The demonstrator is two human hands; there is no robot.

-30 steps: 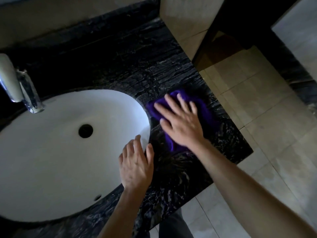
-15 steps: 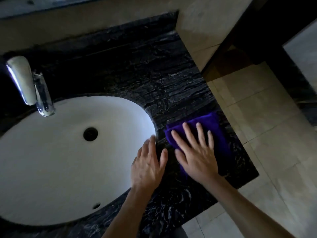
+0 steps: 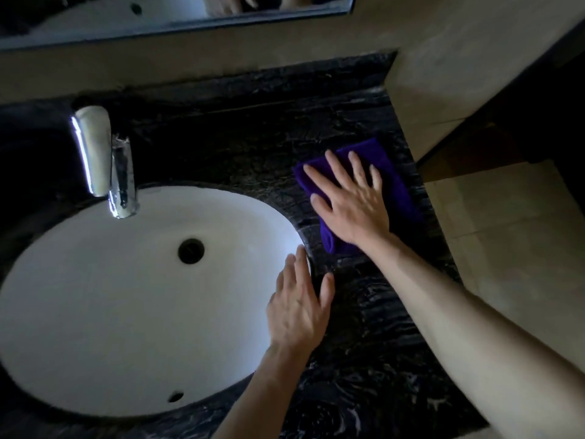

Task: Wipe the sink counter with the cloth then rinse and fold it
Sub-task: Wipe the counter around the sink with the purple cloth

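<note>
The right hand [image 3: 351,204] is lying flat on the purple cloth [image 3: 395,182], its fingers [image 3: 335,163] straight and spread, pressing the cloth down onto the dark marbled counter [image 3: 247,147]. The cloth is sitting to the right of the sink [image 3: 95,296], close to the counter's right edge — part of it is hidden under the palm. The left hand [image 3: 297,305] is resting palm-down at the sink's right rim, fingers straight and close together with the thumb set apart, holding nothing. A chrome tap [image 3: 104,160] is standing behind the sink, its spout reaching over the white bowl. The drain [image 3: 191,251] is showing near the bowl's middle — a mirror [image 3: 158,23] is hanging above the sink.
</note>
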